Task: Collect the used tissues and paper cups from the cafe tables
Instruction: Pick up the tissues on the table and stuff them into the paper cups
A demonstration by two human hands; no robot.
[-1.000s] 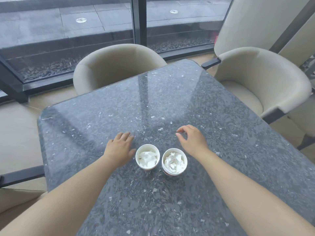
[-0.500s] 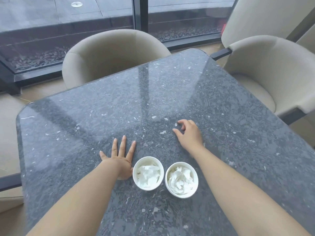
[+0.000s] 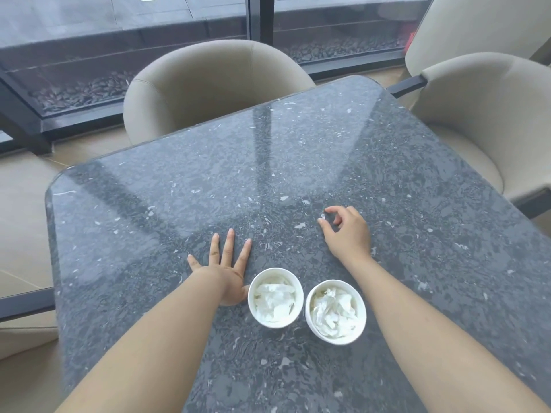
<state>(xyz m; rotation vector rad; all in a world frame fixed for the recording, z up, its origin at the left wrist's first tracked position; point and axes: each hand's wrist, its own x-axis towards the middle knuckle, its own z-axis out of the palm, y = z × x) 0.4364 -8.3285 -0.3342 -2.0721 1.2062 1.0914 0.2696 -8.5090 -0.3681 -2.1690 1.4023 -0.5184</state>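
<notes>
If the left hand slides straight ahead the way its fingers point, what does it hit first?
Only bare dark speckled stone tabletop lies ahead of the left hand; past its far edge, probably the beige upholstered chair.

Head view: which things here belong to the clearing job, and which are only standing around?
Belong to the job:
left paper cup, with a crumpled tissue inside
right paper cup, with a crumpled tissue inside

Only standing around:
table
far chair
right chair
window
</notes>
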